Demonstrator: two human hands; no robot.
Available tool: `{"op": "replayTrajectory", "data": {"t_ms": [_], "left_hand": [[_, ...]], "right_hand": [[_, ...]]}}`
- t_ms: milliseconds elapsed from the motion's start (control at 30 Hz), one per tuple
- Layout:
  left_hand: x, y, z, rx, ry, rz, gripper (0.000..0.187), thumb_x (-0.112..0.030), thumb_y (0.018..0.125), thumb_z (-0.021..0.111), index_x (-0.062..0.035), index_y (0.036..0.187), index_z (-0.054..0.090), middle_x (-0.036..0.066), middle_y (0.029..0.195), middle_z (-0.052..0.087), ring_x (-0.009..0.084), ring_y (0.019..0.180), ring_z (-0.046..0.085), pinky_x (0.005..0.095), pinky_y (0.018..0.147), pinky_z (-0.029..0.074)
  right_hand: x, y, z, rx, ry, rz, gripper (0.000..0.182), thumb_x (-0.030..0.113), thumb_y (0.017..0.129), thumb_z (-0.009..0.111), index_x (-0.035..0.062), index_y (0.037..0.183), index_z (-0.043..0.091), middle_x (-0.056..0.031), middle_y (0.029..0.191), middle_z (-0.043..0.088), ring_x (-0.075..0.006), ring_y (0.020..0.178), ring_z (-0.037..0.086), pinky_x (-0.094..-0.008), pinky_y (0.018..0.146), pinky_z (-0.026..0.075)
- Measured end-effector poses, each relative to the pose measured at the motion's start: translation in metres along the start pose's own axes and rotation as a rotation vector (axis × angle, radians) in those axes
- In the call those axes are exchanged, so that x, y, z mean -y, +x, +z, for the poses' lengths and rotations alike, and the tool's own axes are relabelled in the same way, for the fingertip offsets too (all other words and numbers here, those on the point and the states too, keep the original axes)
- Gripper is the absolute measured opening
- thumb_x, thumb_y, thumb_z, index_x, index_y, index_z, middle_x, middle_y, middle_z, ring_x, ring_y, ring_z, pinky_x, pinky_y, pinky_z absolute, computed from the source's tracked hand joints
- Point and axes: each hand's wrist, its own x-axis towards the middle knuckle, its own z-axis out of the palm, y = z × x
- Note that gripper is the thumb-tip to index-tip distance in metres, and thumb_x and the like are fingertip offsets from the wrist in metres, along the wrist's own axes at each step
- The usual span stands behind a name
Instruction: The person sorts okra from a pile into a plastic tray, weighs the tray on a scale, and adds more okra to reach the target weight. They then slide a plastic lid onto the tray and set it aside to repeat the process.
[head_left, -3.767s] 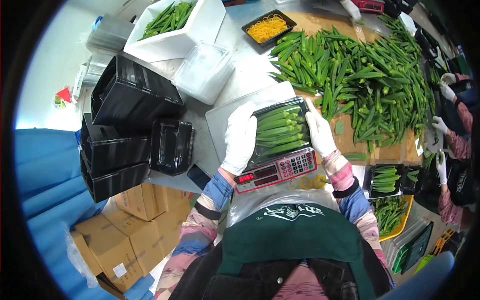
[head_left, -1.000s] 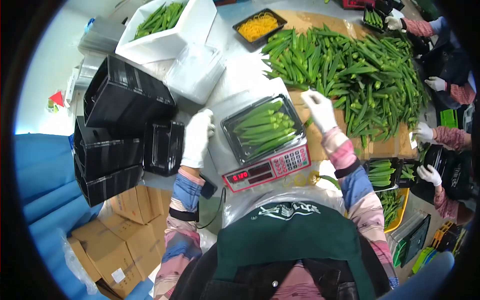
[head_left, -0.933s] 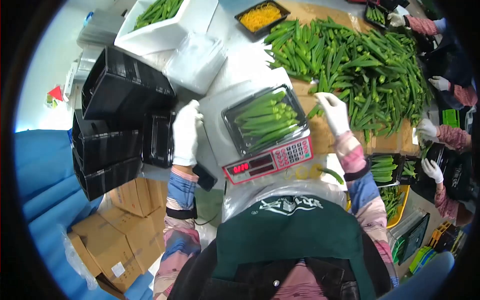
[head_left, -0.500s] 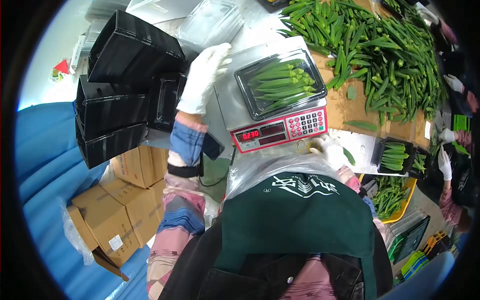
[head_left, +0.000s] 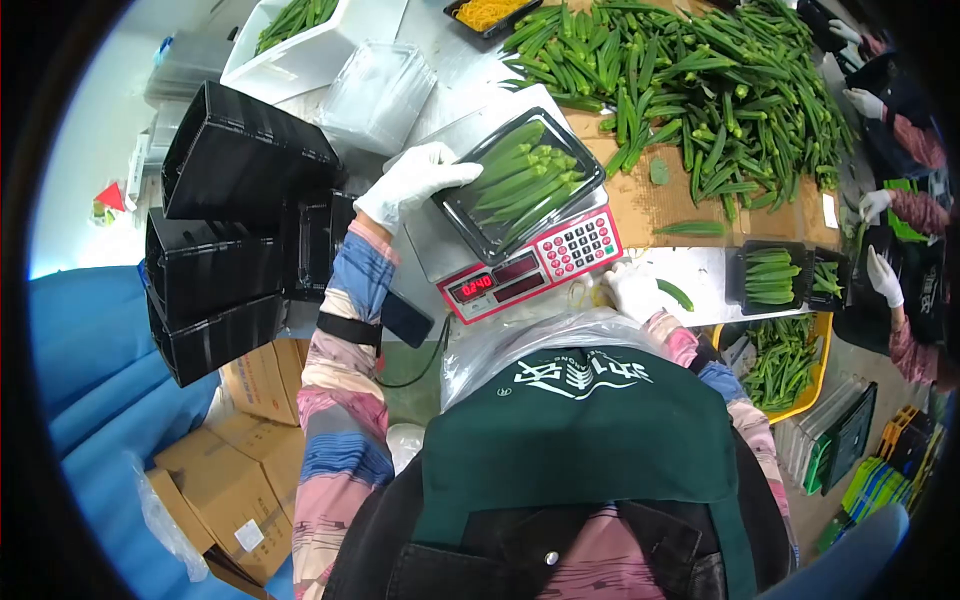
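Note:
A black tray of okra [head_left: 520, 185] with a clear cover lies at an angle on the metal pan of a red digital scale [head_left: 530, 268], whose display reads 0.240. My left hand [head_left: 415, 185], in a white glove, is closed at the tray's left edge, fingers over its rim. Below the scale's keypad rests my white-gloved right hand [head_left: 632, 290], its fingers curled, with thin yellowish loops beside them. Whether it holds anything is not clear. A single okra pod [head_left: 675, 295] lies just right of that hand.
Stacked black trays [head_left: 245, 150] stand left, near clear plastic containers [head_left: 380, 95]. A large okra heap [head_left: 720, 100] covers cardboard at upper right. A filled okra tray [head_left: 770, 278] sits above a yellow crate [head_left: 815, 370]. Co-workers' gloved hands [head_left: 882, 278] show at far right.
My left hand has moved onto the tray's left edge, and the tray has turned slightly on the scale. The reading went from 0.230 to 0.240. The view has shifted and rotated.

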Motion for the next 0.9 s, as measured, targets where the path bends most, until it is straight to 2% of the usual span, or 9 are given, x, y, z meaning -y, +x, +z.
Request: {"op": "replayTrajectory", "data": {"t_ms": [167,267,333,400,467,600,633,733,900], "left_hand": [[-0.012,-0.023,0.006,0.035,-0.136,0.015,0.031,-0.029,0.089,0.076,-0.0114,0.072,0.057,-0.009,0.07,0.046,0.0035,0.065,0.039,0.0234,0.059,0.032],[0.01,-0.026,0.015,0.022,-0.489,0.001,0.024,-0.028,0.087,0.078,-0.0076,0.085,0.065,-0.005,0.075,0.057,0.0056,0.069,0.049,0.0245,0.064,0.039],[-0.036,-0.063,0.028,-0.032,-0.796,-0.044,0.032,-0.018,0.09,0.072,-0.0026,0.117,0.065,0.001,0.102,0.068,0.0092,0.088,0.063,0.026,0.081,0.05],[0.001,-0.068,0.03,-0.128,-0.974,-0.07,0.04,-0.014,0.092,0.069,-0.0006,0.128,0.06,0.005,0.112,0.069,0.0133,0.101,0.065,0.0286,0.09,0.052],[-0.015,-0.088,0.034,0.037,-1.041,0.023,0.04,-0.012,0.093,0.065,0.0015,0.131,0.057,0.008,0.113,0.069,0.0181,0.105,0.065,0.0326,0.093,0.052],[-0.013,-0.103,0.053,0.24,-1.142,0.041,0.05,-0.011,0.08,0.066,0.0069,0.125,0.055,0.011,0.086,0.062,0.029,0.077,0.067,0.0457,0.07,0.057],[-0.005,-0.101,0.058,0.271,-1.131,0.031,0.054,-0.011,0.075,0.067,0.0082,0.124,0.055,0.01,0.077,0.059,0.0297,0.068,0.067,0.0477,0.063,0.058],[0.0,-0.092,0.075,0.312,-1.125,-0.004,0.066,-0.01,0.068,0.072,0.0094,0.128,0.052,0.007,0.071,0.059,0.0228,0.063,0.064,0.0361,0.062,0.057],[-0.067,-0.091,0.094,0.401,-1.031,-0.015,0.086,-0.012,0.065,0.078,0.0032,0.143,0.045,0.017,0.132,0.06,0.0291,0.118,0.06,0.0393,0.102,0.049]], "right_hand": [[-0.002,-0.012,-0.037,-0.104,0.196,0.058,0.012,0.021,0.088,0.062,0.0132,0.092,0.07,-0.012,0.09,0.067,-0.0308,0.087,0.066,-0.0464,0.079,0.05],[0.0,-0.018,-0.051,-0.271,0.486,0.224,0.014,0.016,0.089,0.066,0.0106,0.1,0.073,-0.0143,0.09,0.071,-0.0292,0.088,0.068,-0.0415,0.082,0.052],[0.004,-0.018,-0.072,-0.332,0.682,0.349,0.016,0.012,0.088,0.067,0.0088,0.103,0.073,-0.0134,0.093,0.072,-0.0284,0.089,0.068,-0.0387,0.082,0.052],[0.008,-0.015,-0.094,-0.329,0.884,0.505,0.017,0.012,0.087,0.071,0.0065,0.102,0.074,-0.0094,0.091,0.072,-0.0206,0.083,0.066,-0.0328,0.076,0.052],[-0.002,-0.011,-0.09,-0.45,1.003,0.54,0.018,0.014,0.085,0.074,0.0055,0.101,0.074,-0.006,0.088,0.071,-0.0106,0.076,0.063,-0.0274,0.069,0.052],[0.025,0.01,-0.128,-0.645,0.594,0.178,0.017,0.021,0.081,0.078,0.0078,0.091,0.076,-0.0095,0.082,0.071,-0.0278,0.078,0.066,-0.0387,0.073,0.052],[0.038,0.013,-0.141,-0.584,0.569,0.154,0.017,0.028,0.085,0.069,0.0127,0.089,0.075,-0.0069,0.087,0.072,-0.0283,0.087,0.066,-0.0409,0.081,0.049],[0.066,0.022,-0.185,-0.515,0.673,0.126,0.012,0.021,0.084,0.067,0.0101,0.083,0.072,-0.0103,0.089,0.07,-0.0301,0.085,0.066,-0.0435,0.076,0.052],[0.07,0.033,-0.163,-0.619,1.263,0.199,0.015,0.012,0.081,0.069,0.0016,0.092,0.067,-0.0222,0.091,0.068,-0.0377,0.089,0.066,-0.0435,0.077,0.052]]}}
